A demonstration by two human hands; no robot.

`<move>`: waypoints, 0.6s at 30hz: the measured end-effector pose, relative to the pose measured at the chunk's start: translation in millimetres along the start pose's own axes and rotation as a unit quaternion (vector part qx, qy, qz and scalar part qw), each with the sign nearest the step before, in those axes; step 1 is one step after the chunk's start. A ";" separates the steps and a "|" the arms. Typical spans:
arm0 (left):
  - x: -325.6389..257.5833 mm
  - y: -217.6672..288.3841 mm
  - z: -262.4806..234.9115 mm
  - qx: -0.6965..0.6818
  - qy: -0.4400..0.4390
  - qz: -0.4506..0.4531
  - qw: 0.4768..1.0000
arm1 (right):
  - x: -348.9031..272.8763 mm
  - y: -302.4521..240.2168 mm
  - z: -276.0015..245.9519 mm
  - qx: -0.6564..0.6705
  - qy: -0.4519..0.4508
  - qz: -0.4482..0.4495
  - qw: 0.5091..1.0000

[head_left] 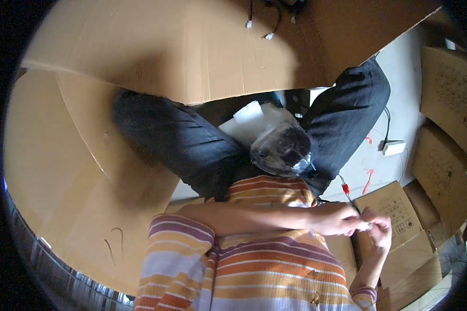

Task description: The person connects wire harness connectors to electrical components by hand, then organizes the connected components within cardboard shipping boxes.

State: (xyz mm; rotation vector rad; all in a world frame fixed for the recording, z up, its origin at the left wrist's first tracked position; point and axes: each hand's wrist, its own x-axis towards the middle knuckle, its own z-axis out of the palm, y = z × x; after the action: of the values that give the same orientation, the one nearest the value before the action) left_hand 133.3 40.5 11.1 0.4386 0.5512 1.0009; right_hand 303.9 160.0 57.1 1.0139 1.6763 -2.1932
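Observation:
My left forearm crosses in front of my striped shirt to the right side. There my left hand (336,218) meets my right hand (378,230), the fingers of both closed. A small white plug-like piece (365,226) shows between the fingertips, pinched from both sides; its exact shape is too small to make out. Just above the hands runs a thin dark cable with a red connector (346,188) on it. On my lap lies a clear plastic bag (283,147) with something dark inside, next to a white sheet (246,118).
A large cardboard sheet (213,57) spans the space above my knees, with cables ending in white plugs (269,36) at its far side. Cardboard boxes (443,176) stand at the right. A white block with a cord (394,147) and red string (368,181) lie on the pale floor.

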 end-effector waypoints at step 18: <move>59.0 -51.0 24.7 0.001 0.090 -0.047 0.995 | -12.2 44.1 -46.2 0.123 0.010 0.084 0.989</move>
State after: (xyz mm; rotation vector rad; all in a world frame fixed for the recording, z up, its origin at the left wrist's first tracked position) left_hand 207.4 65.7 -12.7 0.3218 0.7286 0.9557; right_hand 354.9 184.2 25.0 1.1932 1.2968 -2.3213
